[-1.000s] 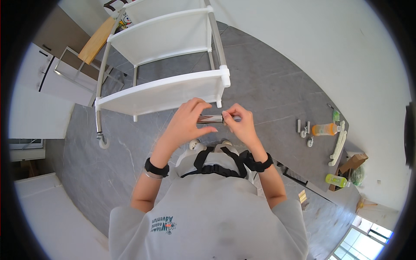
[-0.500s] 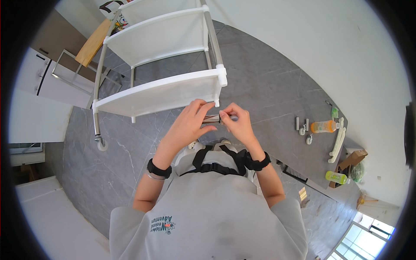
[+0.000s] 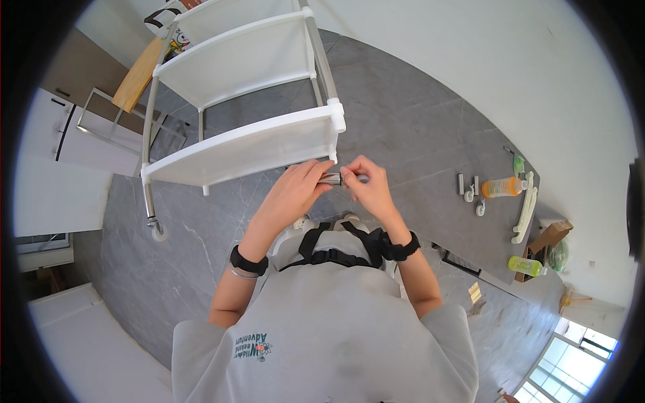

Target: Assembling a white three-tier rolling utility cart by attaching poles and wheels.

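Grey apron (image 3: 322, 336) nearest, black chest strap (image 3: 336, 248) above it. Black wristbands on both forearms. Left hand (image 3: 292, 195) closed around short metal tube (image 3: 334, 178), fingers wrapped over its left end. Right hand (image 3: 368, 188) pinched tube's right end between fingertips. Tube lay level between both hands, just below front corner of white rolling cart (image 3: 248, 144). Cart's caster wheel (image 3: 158, 232) rested on grey tiled floor (image 3: 416, 114). Further right on floor: small casters (image 3: 470, 191), orange bottle (image 3: 504, 187), white handle bar (image 3: 525, 208), green bottle (image 3: 527, 266), cardboard box (image 3: 547, 238).
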The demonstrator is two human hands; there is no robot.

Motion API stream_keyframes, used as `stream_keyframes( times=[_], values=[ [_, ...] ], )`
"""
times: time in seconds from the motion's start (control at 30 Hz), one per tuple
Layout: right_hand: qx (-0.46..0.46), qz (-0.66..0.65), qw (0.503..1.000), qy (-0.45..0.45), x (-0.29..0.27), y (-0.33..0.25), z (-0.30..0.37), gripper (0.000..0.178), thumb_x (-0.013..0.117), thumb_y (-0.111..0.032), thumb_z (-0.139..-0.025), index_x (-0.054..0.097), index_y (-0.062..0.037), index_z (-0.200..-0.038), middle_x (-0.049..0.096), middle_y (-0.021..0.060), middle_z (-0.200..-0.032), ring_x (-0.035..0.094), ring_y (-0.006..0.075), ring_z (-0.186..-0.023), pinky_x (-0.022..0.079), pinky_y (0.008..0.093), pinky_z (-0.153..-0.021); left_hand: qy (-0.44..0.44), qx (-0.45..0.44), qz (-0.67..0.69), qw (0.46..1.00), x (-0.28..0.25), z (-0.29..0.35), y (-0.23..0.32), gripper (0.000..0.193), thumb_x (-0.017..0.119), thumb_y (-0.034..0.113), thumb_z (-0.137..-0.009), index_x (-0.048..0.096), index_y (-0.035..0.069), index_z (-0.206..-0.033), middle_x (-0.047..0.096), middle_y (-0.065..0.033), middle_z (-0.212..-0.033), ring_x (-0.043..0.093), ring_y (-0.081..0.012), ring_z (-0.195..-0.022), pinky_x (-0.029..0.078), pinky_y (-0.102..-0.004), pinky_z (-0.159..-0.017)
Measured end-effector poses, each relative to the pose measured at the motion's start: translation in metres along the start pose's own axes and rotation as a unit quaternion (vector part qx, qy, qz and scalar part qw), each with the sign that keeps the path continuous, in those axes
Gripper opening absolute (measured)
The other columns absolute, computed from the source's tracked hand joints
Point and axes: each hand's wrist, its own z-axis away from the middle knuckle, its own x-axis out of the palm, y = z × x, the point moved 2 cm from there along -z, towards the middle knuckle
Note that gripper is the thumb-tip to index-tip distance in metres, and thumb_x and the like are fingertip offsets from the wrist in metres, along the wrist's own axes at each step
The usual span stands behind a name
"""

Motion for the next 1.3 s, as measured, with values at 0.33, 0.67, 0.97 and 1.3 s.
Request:
stream_keyframes(
  times=[0.33, 0.67, 0.97, 1.3],
  values=[
    [0.007, -0.005, 1.0, 0.015, -0.005, 0.002, 0.004, 0.017, 0.062, -0.013, -0.086, 0.054, -0.0004, -0.079, 0.058, 0.0034, -0.06, 0.047, 0.0054, -0.046, 0.036, 0.0234, -0.041, -0.019, -0.007, 0.028, 0.999, 0.006, -0.006, -0.004, 0.039, 0.062, 0.007, -0.082, 0.051, 0.002, -0.12, 0.057, -0.0124, -0.093, 0.058, -0.0301, -0.089, 0.047, -0.037, -0.079],
    [0.019, -0.009, 0.999, 0.048, 0.002, 0.005, 0.008, 0.018, 0.062, -0.013, -0.087, 0.053, -0.0008, -0.078, 0.058, 0.0035, -0.06, 0.047, 0.0054, -0.046, 0.036, 0.0229, -0.041, -0.04, 0.014, 0.015, 0.999, 0.003, -0.004, -0.015, 0.044, 0.064, 0.012, -0.081, 0.05, 0.003, -0.122, 0.055, -0.0141, -0.107, 0.057, -0.0313, -0.095, 0.047, -0.0387, -0.082],
    [0.041, -0.019, 0.994, 0.099, 0.012, 0.015, 0.022, 0.018, 0.062, -0.015, -0.087, 0.053, -0.0016, -0.079, 0.057, 0.0027, -0.06, 0.046, 0.0053, -0.046, 0.035, 0.0228, -0.041, -0.044, 0.081, 0.001, 0.996, 0.001, 0.0, -0.017, 0.043, 0.064, 0.015, -0.081, 0.052, 0.004, -0.12, 0.056, -0.012, -0.105, 0.056, -0.0315, -0.095, 0.043, -0.0386, -0.087],
    [0.07, -0.014, 0.976, 0.204, -0.011, 0.034, 0.078, 0.018, 0.062, -0.015, -0.087, 0.054, -0.0011, -0.08, 0.06, 0.0037, -0.061, 0.047, 0.0055, -0.045, 0.036, 0.0221, -0.041, -0.232, 0.088, 0.031, 0.968, 0.048, -0.013, 0.003, 0.041, 0.062, 0.013, -0.081, 0.052, 0.004, -0.12, 0.054, -0.0122, -0.108, 0.055, -0.0314, -0.096, 0.043, -0.0401, -0.086]
  ],
)
